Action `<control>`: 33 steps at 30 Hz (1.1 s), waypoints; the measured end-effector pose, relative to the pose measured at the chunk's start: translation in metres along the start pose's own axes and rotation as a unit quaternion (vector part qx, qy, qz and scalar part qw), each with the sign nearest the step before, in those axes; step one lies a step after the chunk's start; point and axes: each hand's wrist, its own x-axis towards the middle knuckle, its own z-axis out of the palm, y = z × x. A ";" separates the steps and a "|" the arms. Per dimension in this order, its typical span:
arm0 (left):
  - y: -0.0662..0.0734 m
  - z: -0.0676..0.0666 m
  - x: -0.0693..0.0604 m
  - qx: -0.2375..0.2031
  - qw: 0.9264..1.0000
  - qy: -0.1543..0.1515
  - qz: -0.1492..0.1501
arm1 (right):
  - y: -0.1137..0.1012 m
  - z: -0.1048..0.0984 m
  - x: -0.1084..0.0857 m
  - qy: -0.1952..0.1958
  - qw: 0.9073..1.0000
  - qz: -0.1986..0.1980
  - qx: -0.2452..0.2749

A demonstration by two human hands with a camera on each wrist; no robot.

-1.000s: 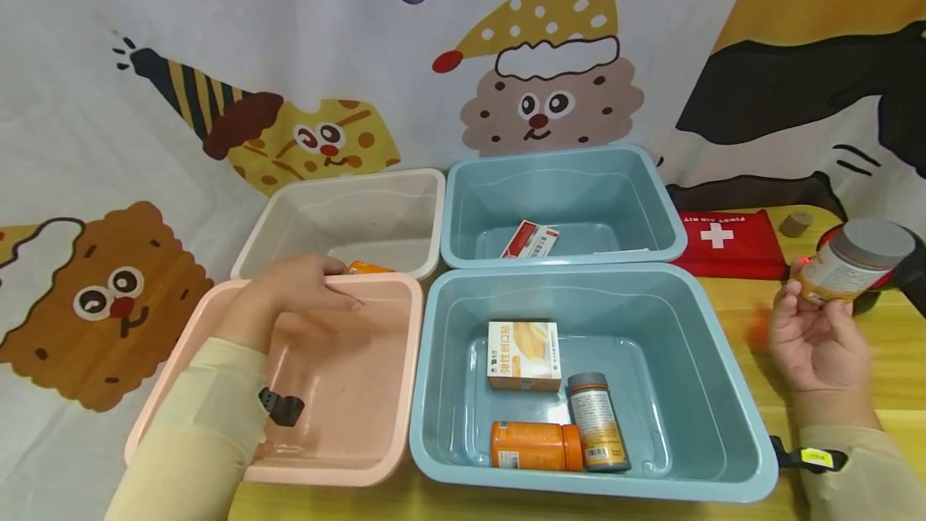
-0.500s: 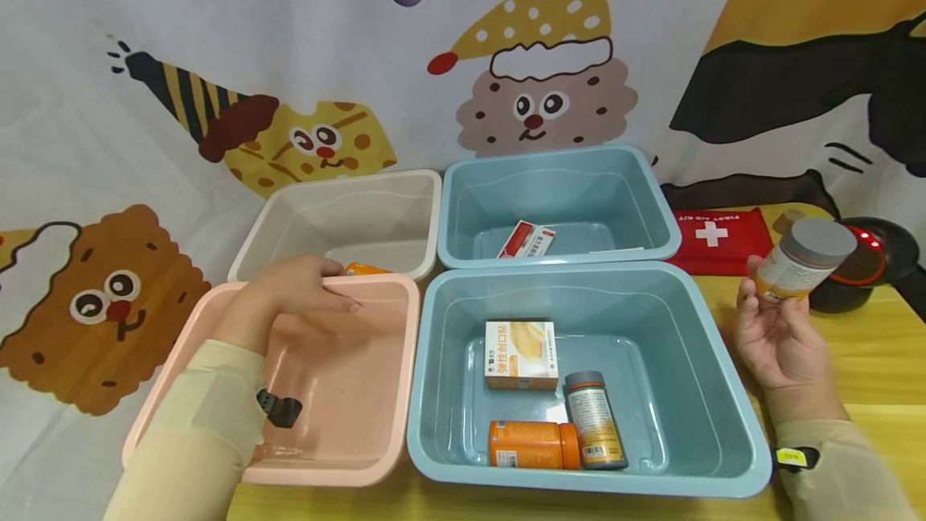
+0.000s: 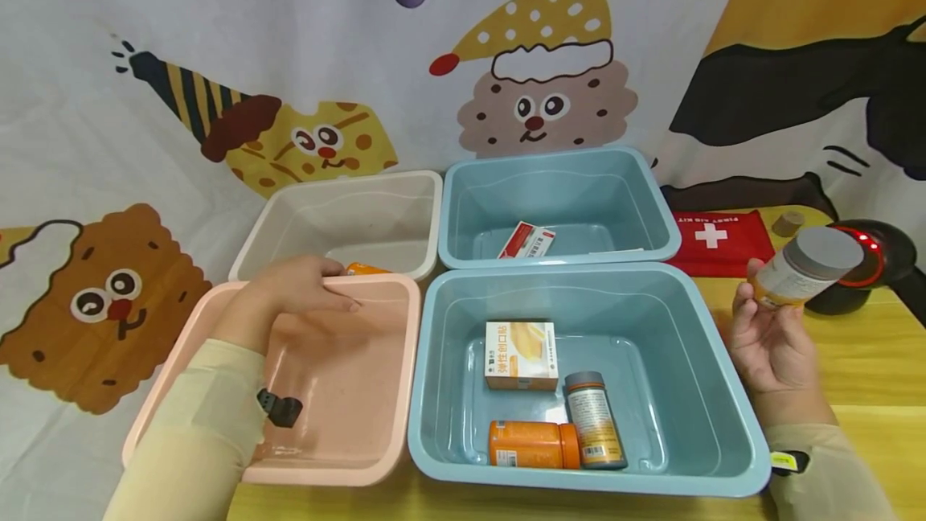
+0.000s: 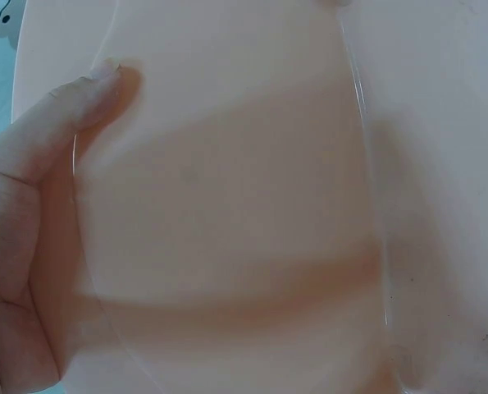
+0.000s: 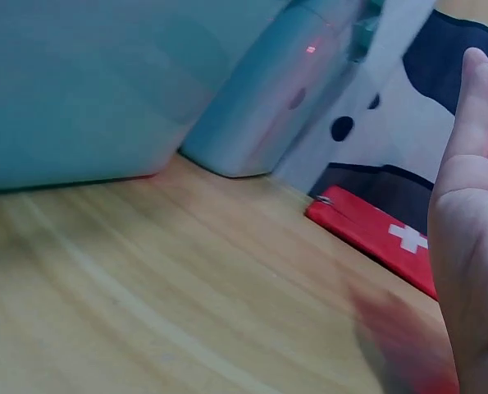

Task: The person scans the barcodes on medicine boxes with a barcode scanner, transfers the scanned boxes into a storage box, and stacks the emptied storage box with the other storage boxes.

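Note:
My left hand (image 3: pixel 297 289) grips the far rim of the pink bin (image 3: pixel 347 376). Its thumb (image 4: pixel 71 115) lies against the inner wall in the left wrist view, while the other fingers reach over the rim and are partly hidden. At the right, my right hand (image 3: pixel 774 344) holds up a pill bottle (image 3: pixel 788 278) with a grey lid and an orange-and-white label, tilted to the right. Behind the bottle stands a black scanner (image 3: pixel 893 256) with a glowing red ring. The right wrist view shows only the edge of that hand (image 5: pixel 477 213), not the bottle.
The near blue bin (image 3: pixel 669 344) contains a bandage box (image 3: pixel 522 354), an orange bottle (image 3: pixel 531 445) and a grey-lidded bottle (image 3: pixel 596 420). Behind stand another blue bin (image 3: pixel 564 191), with a red-and-white box (image 3: pixel 526 239), and a beige bin (image 3: pixel 362 207). A red first-aid pouch (image 3: pixel 723 244) lies right.
My right hand has carried the bottle left from in front of the scanner, then slightly lower. The scanner's red ring now shows beside it. My left hand stays on the rim.

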 end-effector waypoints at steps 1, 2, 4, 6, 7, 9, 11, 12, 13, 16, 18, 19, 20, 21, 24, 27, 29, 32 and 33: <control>0.000 0.000 0.000 -0.001 1.000 -0.001 0.000 | -0.002 0.000 0.001 0.002 1.000 -0.009 0.003; 0.000 0.000 0.000 -0.002 1.000 -0.001 -0.001 | -0.005 0.000 0.001 0.003 1.000 -0.021 0.006; 0.001 0.000 0.000 -0.002 1.000 -0.002 -0.002 | -0.011 0.000 0.003 0.009 0.999 -0.038 0.019; 0.001 -0.001 0.000 -0.004 1.000 -0.003 -0.002 | -0.016 0.001 0.005 0.017 0.998 -0.055 0.028; 0.001 -0.001 -0.001 -0.004 1.000 -0.003 -0.002 | -0.017 0.001 0.005 0.021 0.997 -0.062 0.032; 0.001 -0.001 -0.001 -0.003 1.000 -0.004 -0.003 | -0.020 0.001 0.006 0.032 0.996 -0.069 0.038; 0.002 -0.002 -0.001 -0.003 1.000 -0.005 -0.003 | -0.021 0.001 0.006 0.039 0.996 -0.072 0.034; 0.002 -0.002 -0.001 -0.002 1.000 -0.005 -0.003 | -0.021 0.001 0.006 0.038 0.996 -0.070 0.032; 0.002 -0.002 -0.001 -0.003 1.000 -0.005 -0.002 | -0.020 0.000 0.005 0.038 0.997 -0.067 0.030; 0.003 -0.002 -0.001 -0.004 1.000 -0.003 -0.001 | -0.020 0.000 0.004 0.048 0.998 -0.047 0.015; 0.003 -0.002 -0.001 -0.007 1.000 -0.002 0.000 | -0.019 -0.001 0.004 0.062 0.997 -0.035 0.001; 0.003 -0.002 -0.002 -0.008 1.000 -0.002 0.000 | -0.020 -0.001 0.004 0.075 0.997 -0.028 0.001; 0.003 -0.001 -0.002 -0.008 1.000 -0.001 0.000 | -0.021 -0.001 0.004 0.089 0.996 -0.021 0.005; 0.003 -0.001 -0.002 -0.010 1.000 -0.001 0.000 | -0.022 -0.002 0.004 0.098 0.995 -0.018 0.009; 0.002 0.000 -0.002 -0.014 1.000 -0.002 0.000 | -0.025 -0.002 0.005 0.124 0.991 -0.019 0.053; 0.001 0.001 -0.001 -0.019 1.000 -0.003 -0.002 | -0.028 -0.003 0.005 0.129 0.987 -0.032 0.093; 0.000 0.001 -0.001 -0.019 1.000 -0.002 -0.002 | -0.031 -0.004 0.005 0.135 0.984 -0.037 0.110; 0.000 0.001 0.000 -0.016 1.000 -0.001 -0.001 | -0.032 -0.003 0.006 0.147 0.981 -0.040 0.120; 0.000 0.001 0.000 -0.015 1.000 0.000 -0.001 | -0.032 -0.003 0.006 0.148 0.981 -0.040 0.120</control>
